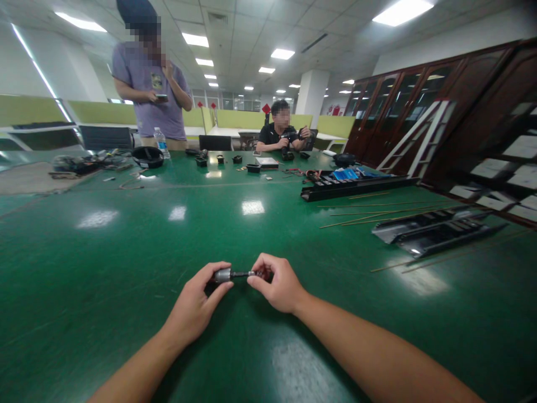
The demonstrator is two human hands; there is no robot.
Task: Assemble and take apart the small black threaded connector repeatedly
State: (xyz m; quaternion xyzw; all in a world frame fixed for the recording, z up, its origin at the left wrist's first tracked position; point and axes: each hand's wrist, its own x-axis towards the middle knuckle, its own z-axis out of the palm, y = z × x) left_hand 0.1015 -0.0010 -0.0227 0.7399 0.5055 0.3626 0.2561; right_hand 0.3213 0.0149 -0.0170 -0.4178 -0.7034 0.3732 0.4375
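Just above the green table, my left hand (197, 299) grips a short silver metal cylinder (224, 275) between thumb and fingers. A thin dark shaft (240, 274) runs level from the cylinder to the right. At the shaft's far end, my right hand (277, 282) pinches a small metallic end piece (253, 273) with thumb and forefinger. The fingers partly cover this end, so its shape is unclear. Whether the shaft and cylinder are one part cannot be told.
The glossy green table (138, 240) spreads around my hands. Dark metal channels (444, 232) and thin rods (356, 212) lie to the right. Across the table are small black parts (254, 168), a bottle (160, 141), a standing person (149, 89) and a seated person (277, 134).
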